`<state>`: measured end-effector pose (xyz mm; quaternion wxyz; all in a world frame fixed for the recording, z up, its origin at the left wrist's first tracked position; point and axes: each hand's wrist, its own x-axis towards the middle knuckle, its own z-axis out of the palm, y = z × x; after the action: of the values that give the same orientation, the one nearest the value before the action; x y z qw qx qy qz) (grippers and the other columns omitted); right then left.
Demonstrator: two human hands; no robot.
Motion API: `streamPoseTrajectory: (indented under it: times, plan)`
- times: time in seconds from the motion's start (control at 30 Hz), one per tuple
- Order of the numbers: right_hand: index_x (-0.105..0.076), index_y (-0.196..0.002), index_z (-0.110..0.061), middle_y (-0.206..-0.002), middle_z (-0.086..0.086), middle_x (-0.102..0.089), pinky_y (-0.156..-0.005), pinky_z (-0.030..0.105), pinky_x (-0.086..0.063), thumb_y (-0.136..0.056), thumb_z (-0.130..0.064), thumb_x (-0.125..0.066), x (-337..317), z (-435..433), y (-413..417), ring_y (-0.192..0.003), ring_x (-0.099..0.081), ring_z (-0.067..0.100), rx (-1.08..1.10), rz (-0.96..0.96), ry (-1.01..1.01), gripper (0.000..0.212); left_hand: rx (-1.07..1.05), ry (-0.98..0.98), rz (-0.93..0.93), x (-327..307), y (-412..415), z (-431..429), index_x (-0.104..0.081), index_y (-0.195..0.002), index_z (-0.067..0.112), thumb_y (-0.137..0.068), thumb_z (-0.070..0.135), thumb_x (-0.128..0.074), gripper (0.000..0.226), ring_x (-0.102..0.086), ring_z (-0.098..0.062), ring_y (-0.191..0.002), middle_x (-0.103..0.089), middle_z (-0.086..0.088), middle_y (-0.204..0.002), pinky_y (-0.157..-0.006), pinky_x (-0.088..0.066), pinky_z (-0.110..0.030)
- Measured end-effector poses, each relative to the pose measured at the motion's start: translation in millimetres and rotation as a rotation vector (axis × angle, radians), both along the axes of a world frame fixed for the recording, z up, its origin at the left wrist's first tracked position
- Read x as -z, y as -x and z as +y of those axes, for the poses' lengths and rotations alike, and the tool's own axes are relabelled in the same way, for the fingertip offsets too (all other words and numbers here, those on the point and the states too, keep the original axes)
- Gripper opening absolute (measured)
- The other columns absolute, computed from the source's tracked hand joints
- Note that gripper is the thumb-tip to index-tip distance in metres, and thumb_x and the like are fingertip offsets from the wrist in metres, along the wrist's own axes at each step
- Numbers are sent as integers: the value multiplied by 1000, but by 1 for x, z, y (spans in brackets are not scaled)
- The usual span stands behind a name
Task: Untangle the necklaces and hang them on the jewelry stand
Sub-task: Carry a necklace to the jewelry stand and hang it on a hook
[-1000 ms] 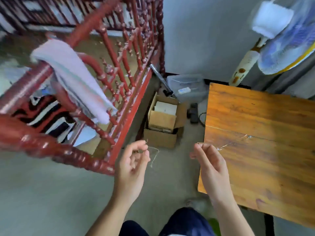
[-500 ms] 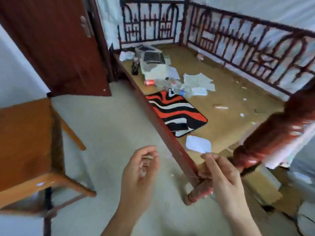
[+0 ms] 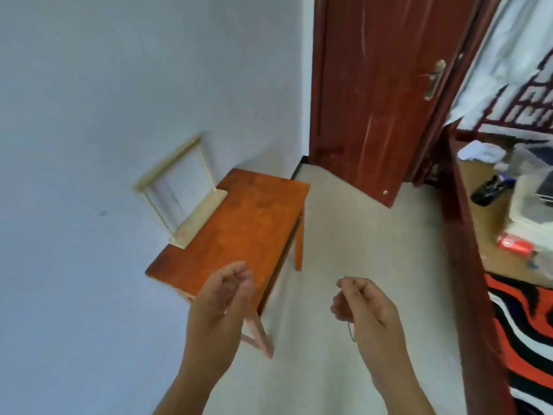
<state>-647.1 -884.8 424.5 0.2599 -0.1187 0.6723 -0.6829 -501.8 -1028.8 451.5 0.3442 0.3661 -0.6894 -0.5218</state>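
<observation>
**Stand ahead-left of both hands; left hand nearer**

Table (image 3: 248,229): small, orange wood, set against the wall, ahead and to our left.

Jewelry stand (image 3: 200,217): pale wood, upright on the table's wall-side edge. Its top bar runs along the wall, slanting away from us from near-left to far-right. Blur hides whether anything hangs on it.

Left hand (image 3: 223,298): in front of the table's near corner, so the nearer of the two to the stand. Fingers curl toward the thumb; we cannot tell whether a chain lies between them.

Right hand (image 3: 363,307): over bare floor, well apart from the table. Fingertips are pinched together.

Necklace (image 3: 351,332): a fine strand held in the right-hand pinch, with a short length dangling below the palm.

Judgement: hanging calls for a reach forward and left across the tabletop, with the chain brought in side-on to the bar.
</observation>
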Motion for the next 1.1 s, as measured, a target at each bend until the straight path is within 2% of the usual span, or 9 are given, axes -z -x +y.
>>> streamPoseTrajectory:
  times: [0.07, 0.23, 0.37, 0.53, 0.6, 0.73, 0.93, 1.03, 1.1]
  plan:
    - [-70, -88, -11, -72, 8, -66, -77, 35, -53, -100, -24, -56, -11, -50, 20, -73, -64, 17, -127, 31, -14, 22, -118, 53, -9, -8, 4, -32, -67, -106, 25, -86, 28, -62, 21, -68, -9, -92, -71, 18, -95, -76, -54, -17]
    - [-70, -89, -10, -73, 3, -68, -70, 25, -56, -101, -24, -55, -21, -168, 43, -70, -64, 12, -372, 79, -53, 24, -299, 62, 2, -1, -3, -115, -67, -113, 22, -92, 23, -64, 21, -69, -14, -96, -72, 13, -103, -80, -56, -30]
    - [-71, -90, -19, -72, -1, -69, -66, 21, -57, -100, -30, -55, -17, -261, 52, -68, -66, 10, -459, 138, -118, 22, -365, -35, 30, 15, 0, -192, -68, -111, 27, -92, 16, -63, 22, -69, -12, -94, -73, 9, -103, -79, -57, -27]
    - [-71, -95, -23, -72, -5, -68, -66, 19, -55, -102, -32, -53, -16, -354, 57, -66, -64, 5, -513, 164, -175, 21, -292, -161, -20, 25, 14, -281, -67, -108, 36, -93, 24, -61, 20, -70, -12, -93, -71, 12, -107, -77, -58, -24]
    - [-71, -96, -23, -72, -7, -68, -66, 18, -55, -102, -30, -52, -20, -384, 63, -66, -63, 4, -568, 184, -194, 21, -242, -148, -26, 26, 22, -312, -66, -108, 39, -94, 22, -61, 23, -69, -8, -93, -69, 20, -107, -78, -58, -27]
    - [-71, -96, -26, -74, -7, -68, -67, 17, -54, -103, -30, -51, -27, -425, 82, -70, -64, 6, -691, 241, -240, 21, -82, -113, -98, 33, 46, -358, -60, -118, 44, -97, 27, -57, 27, -66, -3, -90, -64, 33, -108, -71, -50, -17]
    - [-73, -94, -26, -77, -3, -68, -70, 19, -53, -102, -30, -53, -31, -471, 128, -72, -63, 8, -862, 242, -230, 23, 43, -200, -161, 52, 95, -396, -52, -131, 45, -98, 34, -55, 34, -58, 3, -83, -61, 17, -111, -69, -48, -11]
    - [-74, -90, -27, -75, -2, -66, -71, 23, -52, -103, -28, -52, -30, -492, 157, -72, -62, 10, -980, 221, -205, 25, 43, -210, -179, 65, 123, -404, -46, -135, 48, -95, 45, -56, 42, -57, 0, -96, -57, 24, -121, -83, -49, -19]
    - [-74, -89, -27, -75, -1, -65, -73, 27, -52, -103, -27, -51, -27, -506, 175, -73, -62, 13, -1076, 192, -182, 27, 37, -180, -169, 71, 140, -403, -45, -136, 49, -93, 49, -58, 45, -56, -4, -88, -57, 25, -120, -81, -50, -24]
